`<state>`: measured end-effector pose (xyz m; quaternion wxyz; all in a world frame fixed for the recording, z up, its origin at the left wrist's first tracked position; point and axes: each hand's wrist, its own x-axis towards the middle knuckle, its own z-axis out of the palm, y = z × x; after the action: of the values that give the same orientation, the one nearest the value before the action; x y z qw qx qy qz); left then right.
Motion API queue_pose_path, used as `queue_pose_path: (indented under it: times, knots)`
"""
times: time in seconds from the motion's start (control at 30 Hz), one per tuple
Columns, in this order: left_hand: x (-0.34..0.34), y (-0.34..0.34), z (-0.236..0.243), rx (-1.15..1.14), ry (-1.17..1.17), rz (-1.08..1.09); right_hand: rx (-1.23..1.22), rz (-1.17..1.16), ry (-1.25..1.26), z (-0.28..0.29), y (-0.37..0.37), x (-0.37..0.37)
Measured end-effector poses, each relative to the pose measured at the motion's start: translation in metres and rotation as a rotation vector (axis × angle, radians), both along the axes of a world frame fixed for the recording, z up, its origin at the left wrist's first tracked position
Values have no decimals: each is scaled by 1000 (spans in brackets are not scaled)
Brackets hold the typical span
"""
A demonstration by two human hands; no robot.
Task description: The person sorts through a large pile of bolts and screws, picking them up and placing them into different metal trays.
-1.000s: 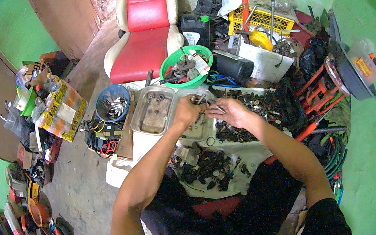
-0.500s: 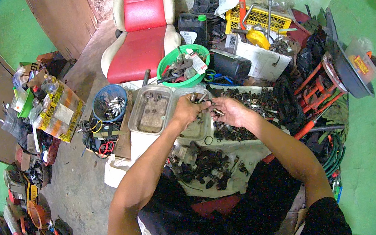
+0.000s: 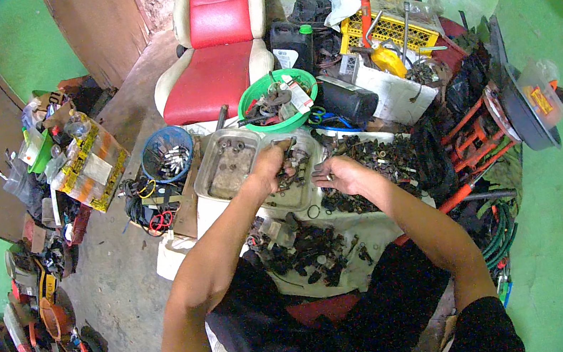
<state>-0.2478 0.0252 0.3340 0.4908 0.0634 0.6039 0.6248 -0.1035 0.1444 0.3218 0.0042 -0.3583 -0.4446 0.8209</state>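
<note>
My left hand [image 3: 269, 166] is over the right-hand clear plastic tray [image 3: 286, 205], its fingers curled. Dark metal parts [image 3: 299, 157] show beside its fingertips; whatever it grips is too small to make out. Just right of that tray, my right hand [image 3: 343, 175] has its fingers stretched toward the left, with nothing plain between them. Beneath and beyond the right hand spreads a pile of small dark metal parts [image 3: 384, 161]. A second clear tray [image 3: 204, 181], with a few small round pieces inside, stands to the left.
A green basin [image 3: 289, 126] of parts sits behind the trays, and a blue basket [image 3: 167, 152] of metal pieces to the left. More dark parts [image 3: 317, 246] lie nearer my lap. Behind stands a red and cream seat [image 3: 210, 78]; an orange-red metal stand [image 3: 476, 123] is at right.
My hands have drawn apart after meeting above the tray. The left has shifted slightly left, uncovering parts in the tray; the small piece at my right fingertips no longer shows.
</note>
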Motion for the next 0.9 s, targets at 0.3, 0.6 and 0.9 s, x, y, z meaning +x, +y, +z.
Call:
queue_pose_path:
  times: [0.3,0.6,0.9]
  knots:
    - [2,-12,22,326,-434,62,436,63,36,32,-20,-21]
    - [14,-19,37,195,-344,-259,262,37,91,36,-22,-16]
    - [14,-22,35,201,-395,-257,1227,319,-97,41,-15,-3]
